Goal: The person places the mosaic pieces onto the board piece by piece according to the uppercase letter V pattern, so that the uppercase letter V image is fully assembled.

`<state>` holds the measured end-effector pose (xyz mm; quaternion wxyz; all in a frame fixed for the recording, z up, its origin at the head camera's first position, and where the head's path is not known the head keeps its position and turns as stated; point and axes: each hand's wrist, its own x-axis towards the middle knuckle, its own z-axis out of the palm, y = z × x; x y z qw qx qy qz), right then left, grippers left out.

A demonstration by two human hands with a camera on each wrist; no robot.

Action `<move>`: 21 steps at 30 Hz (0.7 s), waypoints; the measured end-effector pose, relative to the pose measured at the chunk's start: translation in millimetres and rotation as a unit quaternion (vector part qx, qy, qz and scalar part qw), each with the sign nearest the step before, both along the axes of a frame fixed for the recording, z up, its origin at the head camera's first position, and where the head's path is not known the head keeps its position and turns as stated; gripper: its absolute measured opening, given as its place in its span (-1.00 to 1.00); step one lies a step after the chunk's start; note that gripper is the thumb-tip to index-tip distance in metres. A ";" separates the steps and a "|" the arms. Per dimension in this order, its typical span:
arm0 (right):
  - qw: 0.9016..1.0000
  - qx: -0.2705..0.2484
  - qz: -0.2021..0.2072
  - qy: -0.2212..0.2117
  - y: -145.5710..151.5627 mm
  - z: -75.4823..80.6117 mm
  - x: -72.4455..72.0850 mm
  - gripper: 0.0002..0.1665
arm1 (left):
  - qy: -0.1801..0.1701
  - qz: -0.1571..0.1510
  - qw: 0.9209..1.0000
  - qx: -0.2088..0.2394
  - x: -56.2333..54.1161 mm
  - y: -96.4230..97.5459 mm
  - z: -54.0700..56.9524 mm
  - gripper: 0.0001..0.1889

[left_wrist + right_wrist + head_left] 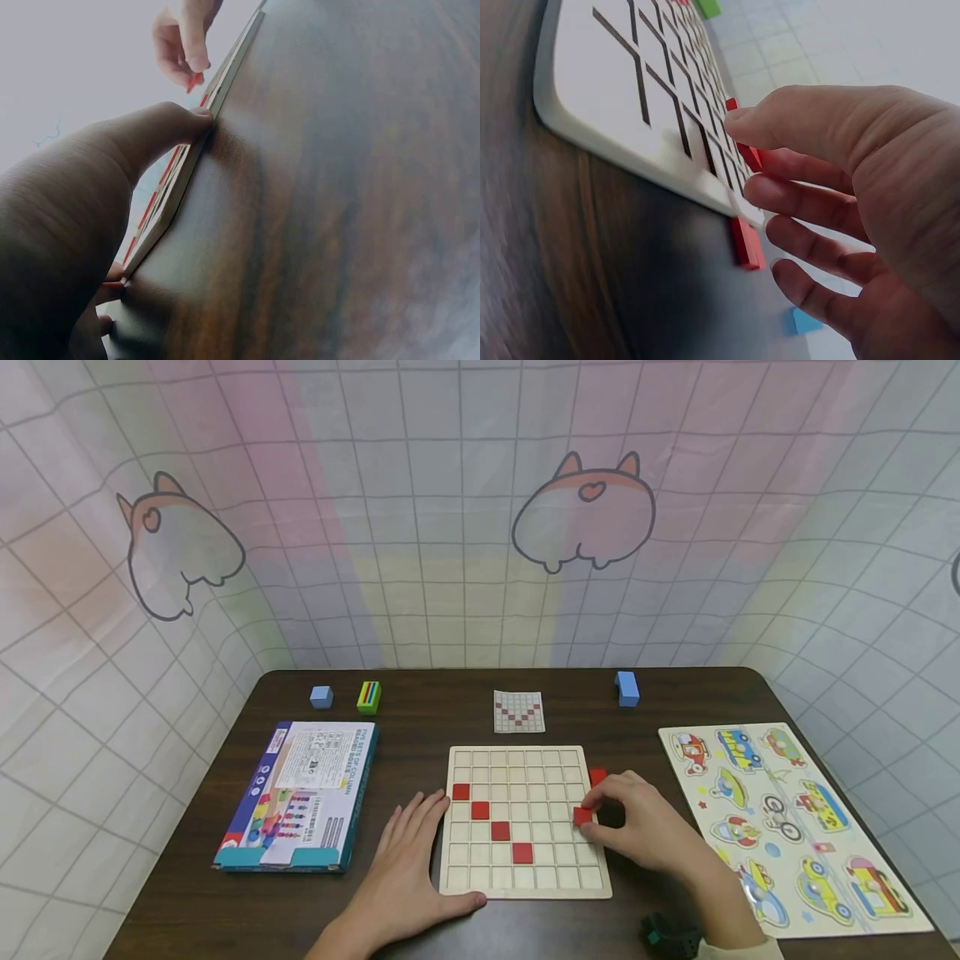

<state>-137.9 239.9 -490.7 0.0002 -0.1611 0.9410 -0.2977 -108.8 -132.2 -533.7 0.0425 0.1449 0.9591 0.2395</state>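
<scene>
A pale wooden grid board (525, 895) lies on the dark table, with several red square tiles (522, 853) set in a diagonal going down from its left side. My right hand (645, 822) pinches another red tile (582, 816) between thumb and forefinger over the board's right edge. One more red tile (597, 776) lies on the table just beside that edge, also seen as a red block (746, 244) in the right wrist view. Spread along the board's left side, my left hand (408, 868) touches its edge with straight fingers, the thumb at the front left corner.
Behind the board lies a small printed pattern card (519, 712). A boxed set (300, 793) is at the left, a vehicle puzzle board (780, 827) at the right. Along the back stand a blue cube (321, 697), a green striped block (369, 697) and a blue block (627, 689). A black object (670, 935) sits near the front.
</scene>
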 end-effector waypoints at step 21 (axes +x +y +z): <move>0.999 -0.015 0.036 -0.012 -37.3 -3.1 -0.3 -0.78 | -0.004 0.001 1.000 0.000 -0.3 0.4 0.1 0.47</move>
